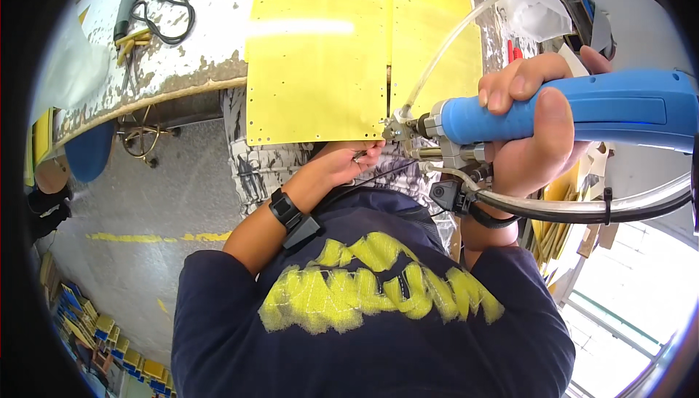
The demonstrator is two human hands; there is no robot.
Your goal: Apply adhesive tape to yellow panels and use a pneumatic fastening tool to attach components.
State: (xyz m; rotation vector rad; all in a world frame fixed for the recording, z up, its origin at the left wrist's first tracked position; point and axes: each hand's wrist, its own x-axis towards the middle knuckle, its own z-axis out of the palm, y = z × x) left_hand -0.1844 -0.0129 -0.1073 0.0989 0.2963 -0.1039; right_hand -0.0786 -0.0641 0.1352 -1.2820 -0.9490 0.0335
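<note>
My right hand is wrapped round the handle of a blue screwdriver-like power tool, held level over the right side. Its metal head meets the near right corner of a flat yellow panel with small holes along its edges. Just under that corner, my left hand has its fingers curled together, fingertips at the panel's edge beside the tool head. A small dark thing shows between those fingers; its kind cannot be made out. A clear hose runs up from the tool head.
A second yellow panel lies right of a narrow gap. The worn white bench carries a grey pen-shaped tool with a black cord at left. Another hose trails from the blue tool to the right. Yellow and blue pieces stand at lower left.
</note>
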